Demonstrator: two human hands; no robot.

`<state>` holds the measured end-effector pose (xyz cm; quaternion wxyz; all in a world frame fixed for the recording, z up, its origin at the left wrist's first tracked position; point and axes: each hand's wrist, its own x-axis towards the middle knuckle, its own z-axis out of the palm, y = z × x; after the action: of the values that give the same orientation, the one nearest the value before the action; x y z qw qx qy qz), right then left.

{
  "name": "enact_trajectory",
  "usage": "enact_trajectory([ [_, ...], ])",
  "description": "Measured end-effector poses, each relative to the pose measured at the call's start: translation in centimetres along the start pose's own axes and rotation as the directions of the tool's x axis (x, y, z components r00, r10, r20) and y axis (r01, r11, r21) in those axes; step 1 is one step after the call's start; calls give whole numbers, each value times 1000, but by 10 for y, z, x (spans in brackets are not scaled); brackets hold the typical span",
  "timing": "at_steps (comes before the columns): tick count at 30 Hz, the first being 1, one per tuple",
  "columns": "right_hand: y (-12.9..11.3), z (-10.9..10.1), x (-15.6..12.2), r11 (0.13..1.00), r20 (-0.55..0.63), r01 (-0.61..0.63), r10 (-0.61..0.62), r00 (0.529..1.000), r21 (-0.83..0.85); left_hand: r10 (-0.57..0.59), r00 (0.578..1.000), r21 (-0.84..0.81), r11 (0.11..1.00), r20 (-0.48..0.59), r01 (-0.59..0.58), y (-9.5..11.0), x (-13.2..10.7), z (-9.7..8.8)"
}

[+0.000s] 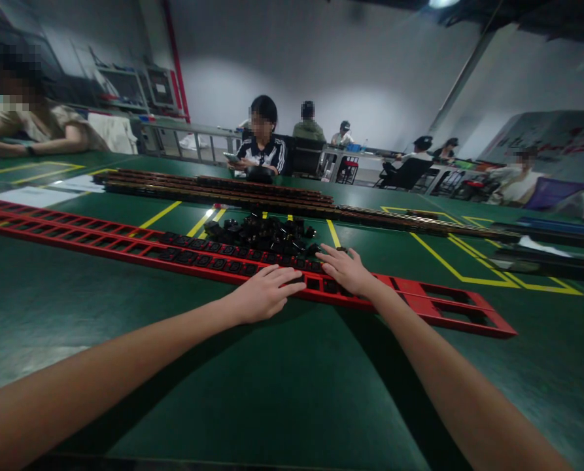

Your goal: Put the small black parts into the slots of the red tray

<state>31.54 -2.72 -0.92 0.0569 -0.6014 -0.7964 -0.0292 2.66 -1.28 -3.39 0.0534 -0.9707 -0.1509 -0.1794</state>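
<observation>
Stretching 2 bare forearms (139, 347) over a green table (296, 405), working at a long red frame (412, 296) lying aslant. Starting at left with open slots (135, 249), then showing 2 rows of black parts (218, 263) set in toward the middle. Laying the left hand (267, 292) over the near row, fingers nearly straight and close together, perhaps pressing; hiding whether anything is being gripped. Just right, bringing the right hand (345, 267) across the frame, fingers loosely spread toward the heap of loose black pieces (272, 232); again, not telling whether anything is being pinched. Calling, seemingly, for squaring parts to slots, pressing evenly with flat fingertips and bracing the frame against sliding. Minding the frame's red edges, plus heap and dark bars (213, 188) bounding the far side; finding more room for moving on the near side and, at right, beyond the frame's end.
</observation>
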Motion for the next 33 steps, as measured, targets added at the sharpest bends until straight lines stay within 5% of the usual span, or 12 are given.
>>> enact_trajectory([
  [24, 1, -3, 6, 994, 139, -105, 98, 985, 44, 11, 1000, 25, 1000, 10, -11, 0, 1, -1],
  [33, -2, -4, 5, 995, 107, -98, 97, 990, 7, 6, 1000, 19, 1000, 3, -6, -1, 1, 0],
])
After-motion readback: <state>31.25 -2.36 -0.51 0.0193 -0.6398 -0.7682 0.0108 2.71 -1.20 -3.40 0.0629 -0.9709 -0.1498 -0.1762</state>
